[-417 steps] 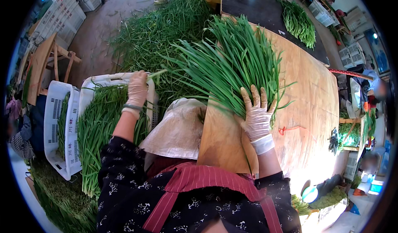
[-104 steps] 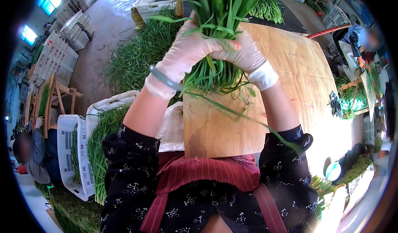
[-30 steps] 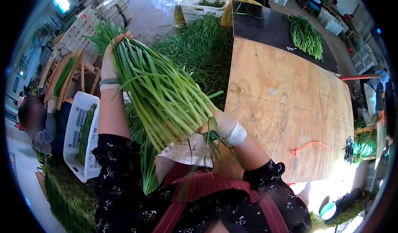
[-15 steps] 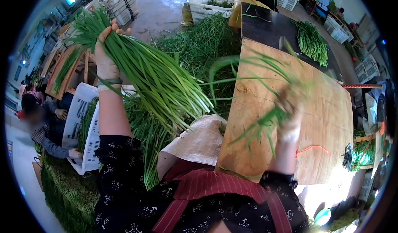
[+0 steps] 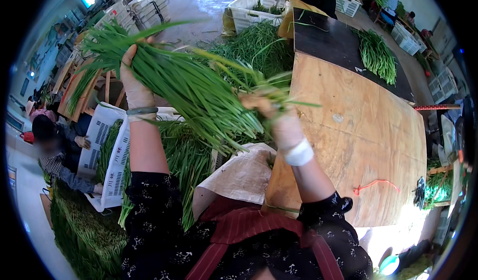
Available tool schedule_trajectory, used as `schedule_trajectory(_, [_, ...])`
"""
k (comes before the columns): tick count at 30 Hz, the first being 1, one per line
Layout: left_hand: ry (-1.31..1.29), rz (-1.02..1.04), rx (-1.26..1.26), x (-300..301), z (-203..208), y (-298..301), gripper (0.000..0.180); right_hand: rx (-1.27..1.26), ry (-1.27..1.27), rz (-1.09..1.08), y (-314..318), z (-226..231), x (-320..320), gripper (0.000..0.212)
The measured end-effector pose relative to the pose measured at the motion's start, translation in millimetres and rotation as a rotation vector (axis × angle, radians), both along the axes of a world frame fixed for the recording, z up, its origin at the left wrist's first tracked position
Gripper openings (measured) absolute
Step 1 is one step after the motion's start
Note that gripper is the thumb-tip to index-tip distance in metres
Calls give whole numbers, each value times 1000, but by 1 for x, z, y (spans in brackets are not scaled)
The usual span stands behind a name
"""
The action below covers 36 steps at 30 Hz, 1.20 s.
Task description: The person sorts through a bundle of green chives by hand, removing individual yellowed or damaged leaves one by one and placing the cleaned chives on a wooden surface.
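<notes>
We see both gloved hands on one bundle of long green chives [image 5: 199,95], held up in the air over the gap between the white crates and the plywood worktop [image 5: 368,145]. Left hand [image 5: 133,83] is raised high at the leafy end, fingers wrapped round the stalks, a band on the wrist. Right hand [image 5: 269,108] grips the other end of the bundle, fingers closed round it; it is motion-blurred, so we cannot tell the exact finger positions. The bundle runs diagonally, leaf tips up and to the left, cut ends down toward the right hand, a few loose blades sticking out to the right over the worktop edge. Below the bundle: a white slotted crate [image 5: 107,150] packed with more chives, and a pale woven sack [image 5: 239,178] draped across the lap, touching the worktop's near-left edge. Worktop surface is mostly bare; a red string [image 5: 376,185] lies near its near-right corner. Beyond it a dark worktop [image 5: 333,41] butts against the plywood, carrying a separate pile of chives [image 5: 376,56] on its right side. A large heap of chives [image 5: 259,46] sits on the floor behind the bundle, with another white crate [image 5: 249,3] further back. At the far left another person [image 5: 55,150] in a checked sleeve crouches beside the slotted crate, one hand on its rim.
</notes>
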<state>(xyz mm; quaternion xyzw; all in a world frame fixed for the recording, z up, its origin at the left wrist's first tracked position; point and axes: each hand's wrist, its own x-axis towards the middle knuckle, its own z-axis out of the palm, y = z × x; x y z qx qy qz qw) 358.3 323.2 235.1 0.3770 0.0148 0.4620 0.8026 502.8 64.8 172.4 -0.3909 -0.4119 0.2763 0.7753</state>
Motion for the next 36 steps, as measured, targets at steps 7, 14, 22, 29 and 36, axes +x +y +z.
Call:
schedule_trajectory(7, [-222, 48, 79, -22, -28, 15, 23, 58, 365, 128, -77, -2, 18, 30])
schedule_trajectory(14, [-608, -361, 22, -19, -3, -13, 27, -315, -105, -115, -34, 24, 53, 30])
schedule_trajectory(22, [-794, -620, 102, 0, 12, -28, 24, -669, -123, 639, 62, -45, 72, 77])
schedule_trajectory(29, [-534, -433, 244, -15, 16, -27, 24, -397, 440, 428, 23, -32, 41, 41])
schedule_trajectory(36, [135, -217, 79, -35, -9, -30, 39, -355, 251, 178, -3, 26, 78, 26])
